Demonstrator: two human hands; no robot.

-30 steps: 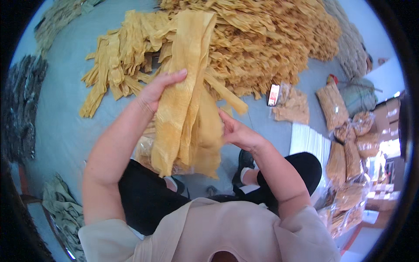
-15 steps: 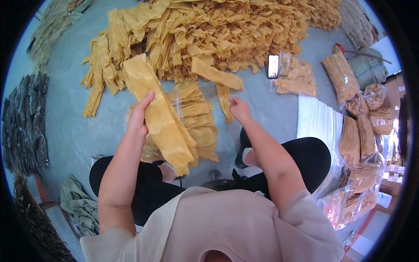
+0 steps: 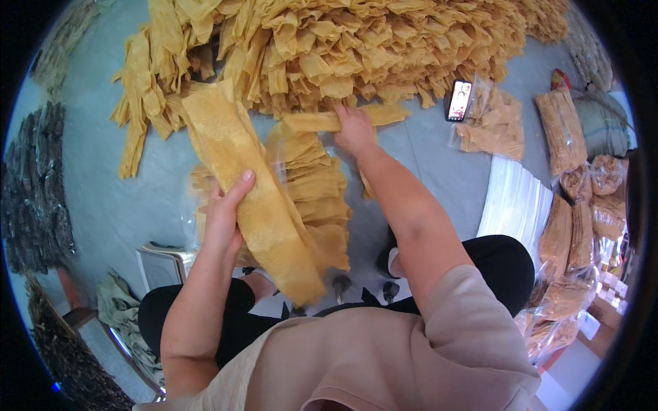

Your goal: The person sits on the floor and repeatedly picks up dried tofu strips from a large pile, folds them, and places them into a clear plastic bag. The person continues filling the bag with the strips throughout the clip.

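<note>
Beyond both hands spreads the largest thing, a heap of yellow, crinkled sheets (image 3: 384, 58), lying on the floor (image 3: 439, 185). Nearer, between the two forearms, lies a layered stack of strips (image 3: 322, 205), with clear plastic (image 3: 190, 212) showing at its edge.

Over this stack is the long folded bundle (image 3: 236, 147), which the left hand (image 3: 229, 212) holds by its side edge, thumb on top and fingers below. The bundle reaches slantwise both ahead of this hand and back toward the body. It seems light and rather stiff, because it keeps nearly straight from one grip; its thin edges may tear or crack. I think the middle, with a flat and gentle pinch, is the safest place to hold.

The smallest is a narrow strip (image 3: 391, 114), passing under the right hand (image 3: 355, 130). Whether the fingers close on it, I cannot tell. It probably bends easily, so holding near its centre should suit.
</note>
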